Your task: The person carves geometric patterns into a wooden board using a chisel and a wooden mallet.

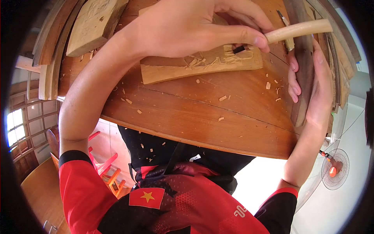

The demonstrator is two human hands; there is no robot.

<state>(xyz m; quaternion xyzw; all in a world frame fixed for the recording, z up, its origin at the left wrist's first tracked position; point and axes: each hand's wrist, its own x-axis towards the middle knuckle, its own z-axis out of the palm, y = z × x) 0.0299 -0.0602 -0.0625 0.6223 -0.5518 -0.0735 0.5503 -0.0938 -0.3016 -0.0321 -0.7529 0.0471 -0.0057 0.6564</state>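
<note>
In the head view my left hand (194,33) is closed around a wood-handled carving chisel. Its pale round handle (300,32) sticks out to the right past my thumb, and a short dark part (239,49) shows below the fingers. Under that hand lies a light wooden board (202,71) with carved relief, partly hidden by the hand. On the right, my right hand (321,82) is wrapped around a dark wooden bar (303,84), fingertips on its near side. Another wood-handled tool with a metal blade (283,18) lies between the board and the bar.
Wood chips (223,98) are scattered over the brown table (187,117), with more on my dark lap. A thick wood block (93,27) lies at the upper left. Planks (343,58) stand at the right edge. A fan (335,169) and plastic stools (113,181) are beyond.
</note>
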